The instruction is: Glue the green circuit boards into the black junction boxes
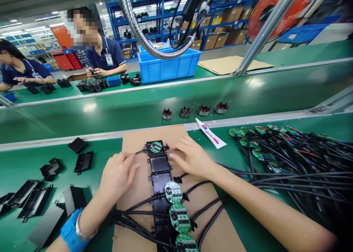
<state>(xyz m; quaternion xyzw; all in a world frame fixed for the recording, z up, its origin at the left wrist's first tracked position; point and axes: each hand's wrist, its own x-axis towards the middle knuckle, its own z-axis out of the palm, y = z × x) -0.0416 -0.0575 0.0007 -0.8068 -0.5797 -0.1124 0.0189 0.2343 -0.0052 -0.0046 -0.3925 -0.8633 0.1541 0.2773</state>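
My left hand [117, 173] has its fingers curled over a black cable [139, 151], with the thumb standing apart. That cable runs to a round green circuit board [156, 147] lying in the top black plastic case [151, 153] of a column. My right hand [193, 154] is at the other side of this case, fingers stretched and thumb apart, the fingertips near a small black cable end [166, 146]. Below lie a bare black case [160, 164] and another bare case [162, 182]. Nearer me, several cabled boards [179, 217] lie over the column's right edge.
Brown cardboard [135, 138] lies under the column. Loose black cases [35, 202] are at left, a heap of cabled boards [275, 145] at right. A white glue tube [211, 133] and several motor stators [204, 110] lie ahead. A metal conduit [154, 51] hangs above; two people sit opposite.
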